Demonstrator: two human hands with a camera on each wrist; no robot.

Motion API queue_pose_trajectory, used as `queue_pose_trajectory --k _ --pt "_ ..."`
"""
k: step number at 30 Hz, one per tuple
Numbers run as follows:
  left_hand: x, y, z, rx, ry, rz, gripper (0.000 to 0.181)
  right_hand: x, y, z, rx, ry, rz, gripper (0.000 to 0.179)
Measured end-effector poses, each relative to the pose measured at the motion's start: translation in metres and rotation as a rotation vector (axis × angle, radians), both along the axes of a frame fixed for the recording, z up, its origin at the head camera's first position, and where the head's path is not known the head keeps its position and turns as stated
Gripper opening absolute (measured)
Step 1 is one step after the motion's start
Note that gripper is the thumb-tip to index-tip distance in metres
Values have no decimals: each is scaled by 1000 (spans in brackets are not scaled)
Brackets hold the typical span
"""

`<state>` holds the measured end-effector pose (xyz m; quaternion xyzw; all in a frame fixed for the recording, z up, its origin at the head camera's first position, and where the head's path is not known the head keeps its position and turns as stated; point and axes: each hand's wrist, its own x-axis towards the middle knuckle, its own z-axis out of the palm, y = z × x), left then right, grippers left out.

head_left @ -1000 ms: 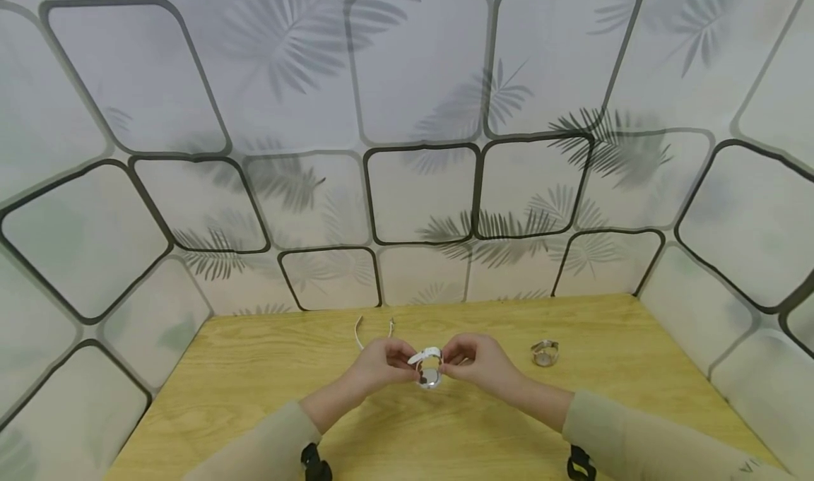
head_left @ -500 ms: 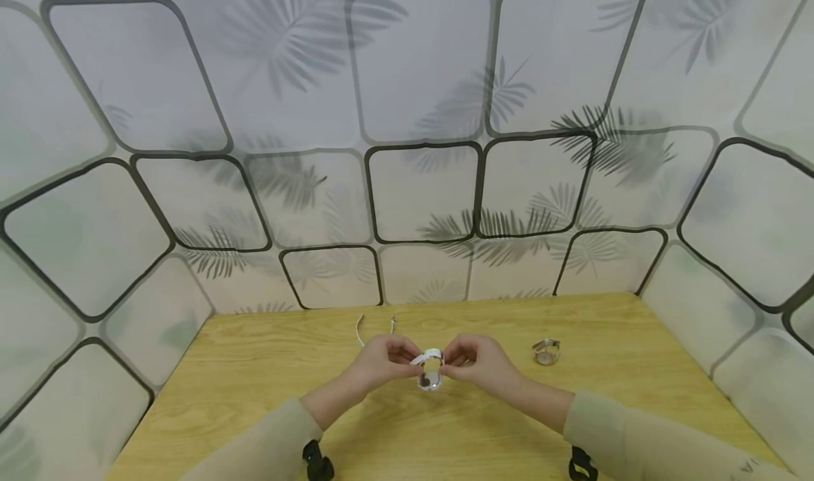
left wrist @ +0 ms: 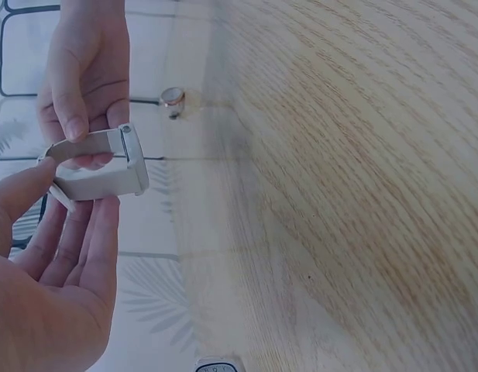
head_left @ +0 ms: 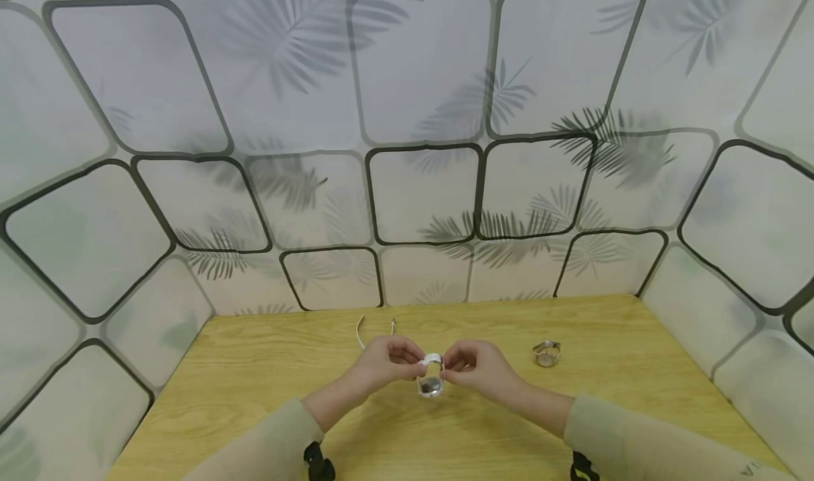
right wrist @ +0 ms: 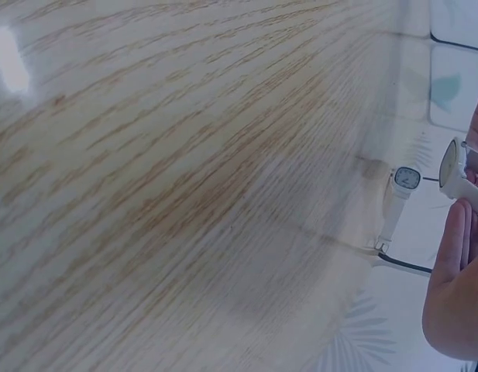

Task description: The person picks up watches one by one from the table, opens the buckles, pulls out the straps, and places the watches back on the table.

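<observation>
A white wristwatch (head_left: 430, 386) is held up between both hands over the table, its strap closed into a loop with the case hanging lowest. On the strap's left side, my left hand (head_left: 385, 361) pinches it between thumb and fingers near the overlapping strap ends. From the opposite side my right hand (head_left: 478, 363) pinches the strap, thumb in front. In the left wrist view the case (left wrist: 135, 159) is seen edge-on and a strap tip (left wrist: 62, 195) sticks out by the left fingers. The right wrist view shows the round dial side (right wrist: 450, 164).
Behind my left hand lies a second white-strapped watch (right wrist: 407, 178), partly hidden in the head view. A metal-band watch (head_left: 547, 354) rests on the wooden table (head_left: 254, 389) to the right. Patterned walls (head_left: 422, 276) enclose the back and sides.
The held watch has tipped and dropped slightly, its case hanging lower. The strap end that stuck out to the left now shows less, and my left fingers have shifted slightly right.
</observation>
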<state>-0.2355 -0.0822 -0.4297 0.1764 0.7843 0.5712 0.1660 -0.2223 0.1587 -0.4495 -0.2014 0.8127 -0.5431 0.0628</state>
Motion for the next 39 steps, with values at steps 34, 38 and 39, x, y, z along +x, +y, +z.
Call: queue_pose_trajectory --k 34,38,39 --pt "3 1 -1 -3 39 -1 18 1 -7 10 7 61 8 15" --pt "3 3 0 6 32 11 20 1 -8 9 10 72 2 15" --pt "3 3 0 10 27 14 20 1 -8 9 11 74 0 15"
